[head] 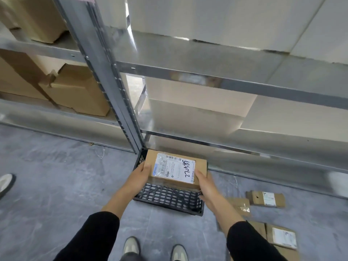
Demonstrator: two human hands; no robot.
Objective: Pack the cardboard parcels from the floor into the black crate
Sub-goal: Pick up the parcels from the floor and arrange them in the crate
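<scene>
Above black crate [169, 196], labelled parcel [175, 168] in grip of L hand [140, 176] & R hand [206, 185]; crate inside mostly unseen.

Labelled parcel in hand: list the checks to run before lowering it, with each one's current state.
1. Grip: left hand and right hand hold the parcel at opposite ends: ok.
2. Parcel above the black crate: ok.
3. Free space in crate beneath parcel: hidden, cannot tell.
4. Crate resting flat on the floor: ok.
5. Floor cleared: flat parcels lie at right: not ok.
</scene>
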